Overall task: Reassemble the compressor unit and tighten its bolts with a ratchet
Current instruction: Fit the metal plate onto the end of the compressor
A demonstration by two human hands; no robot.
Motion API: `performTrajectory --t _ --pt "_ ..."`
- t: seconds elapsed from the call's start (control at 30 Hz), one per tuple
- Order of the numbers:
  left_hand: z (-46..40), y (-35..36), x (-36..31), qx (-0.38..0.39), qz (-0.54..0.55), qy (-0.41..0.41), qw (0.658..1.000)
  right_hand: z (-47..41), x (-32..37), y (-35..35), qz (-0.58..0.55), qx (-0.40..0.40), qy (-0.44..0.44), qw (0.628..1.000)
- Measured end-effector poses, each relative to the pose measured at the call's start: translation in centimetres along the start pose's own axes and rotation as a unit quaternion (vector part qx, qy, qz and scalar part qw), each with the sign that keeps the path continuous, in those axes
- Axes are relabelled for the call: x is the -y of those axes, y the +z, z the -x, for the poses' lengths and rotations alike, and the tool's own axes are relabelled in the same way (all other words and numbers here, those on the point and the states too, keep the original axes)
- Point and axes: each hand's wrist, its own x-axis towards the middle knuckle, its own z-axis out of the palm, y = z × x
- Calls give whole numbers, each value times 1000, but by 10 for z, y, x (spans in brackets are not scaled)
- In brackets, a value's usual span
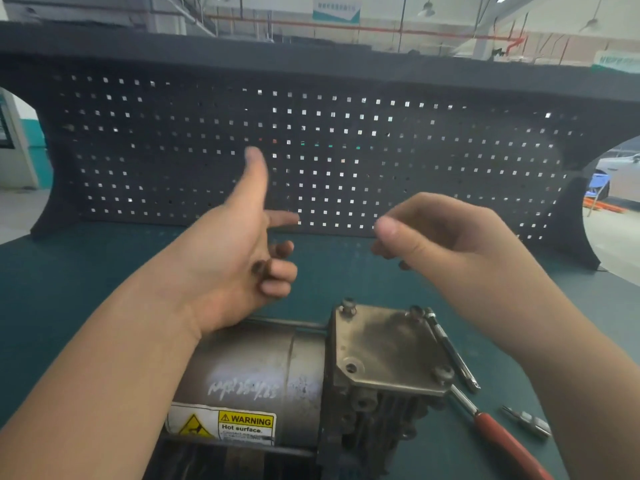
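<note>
both hands are raised empty, the left hand [239, 251] spread loose and the right hand [440, 237] half curled, with the compressor unit [311, 379] below them and the ratchet [502, 434] under the right wrist.

One compressor unit [311, 386] sat centred; three bolts [348, 305] showed atop it; one ratchet [498, 433], one extension bar [450, 348] and one bit [526, 421] lay right of it.

Dark pegboard [346, 150], green bench mat [86, 271]

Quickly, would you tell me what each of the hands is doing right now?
Left hand: open, thumb up, a small dark item resting in its palm.
Right hand: fingers curled; whether it holds anything cannot be told.
</note>
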Motion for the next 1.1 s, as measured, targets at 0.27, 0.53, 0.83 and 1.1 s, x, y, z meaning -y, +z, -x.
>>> performTrajectory --t 0.27,0.53,0.83,1.1 --pt "9 17 -12 63 270 1 961 -18 35 30 96 58 -121 986" --pt "23 31 -8 134 319 9 938 -3 41 5 223 68 -191 953" --pt "36 -9 19 159 -519 134 829 46 33 5 15 130 75 988" --pt "40 -9 29 100 -560 140 810 43 37 7 97 153 55 982"
